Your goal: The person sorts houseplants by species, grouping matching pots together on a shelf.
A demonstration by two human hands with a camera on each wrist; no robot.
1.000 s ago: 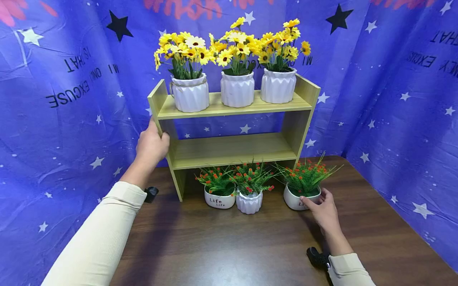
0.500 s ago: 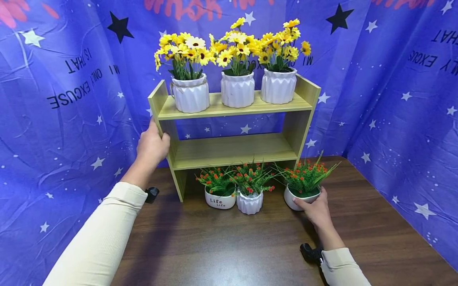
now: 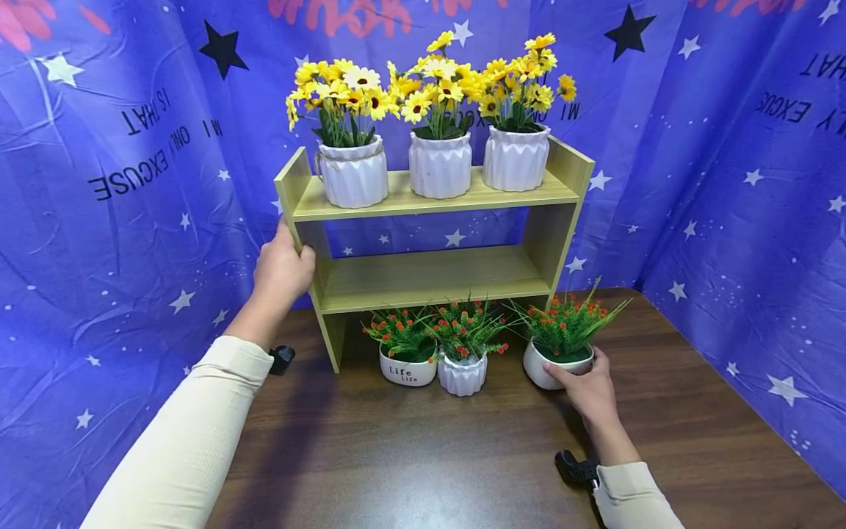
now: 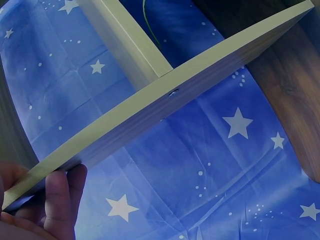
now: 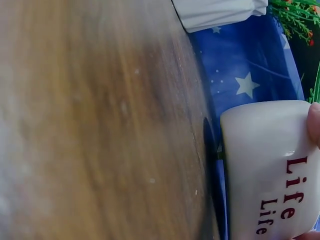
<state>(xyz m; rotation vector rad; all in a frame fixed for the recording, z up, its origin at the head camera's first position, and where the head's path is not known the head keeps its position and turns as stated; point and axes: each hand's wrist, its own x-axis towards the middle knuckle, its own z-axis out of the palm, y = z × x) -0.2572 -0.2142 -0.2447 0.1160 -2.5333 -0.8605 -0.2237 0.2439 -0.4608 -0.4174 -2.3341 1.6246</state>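
Note:
My left hand (image 3: pixel 283 270) grips the left side panel of a light wooden shelf (image 3: pixel 432 275), thumb on the front edge. In the left wrist view, curled fingers (image 4: pixel 60 200) hold that panel (image 4: pixel 125 107). My right hand (image 3: pixel 591 389) holds an oval white flowerpot (image 3: pixel 538 369) with red-flowered greenery, just in front of the shelf's right end. The right wrist view shows red "Life" lettering on this flowerpot (image 5: pixel 265 150), with fingertips (image 5: pixel 314 125) at its edge. Whether its base touches the table is unclear.
Under the shelf's lower board stand another "Life" pot (image 3: pixel 407 373) and a fluted white pot (image 3: pixel 463 376), both with red flowers. Three white pots of yellow flowers, one central (image 3: pixel 440 167), line the top board. Brown table (image 3: pixel 396 455); blue starred curtain (image 3: pixel 740 220) behind.
My right hand has shifted left and curled further round the flowerpot, covering its lettering in the head view. The flowerpot has barely moved. My left hand keeps its hold on the shelf.

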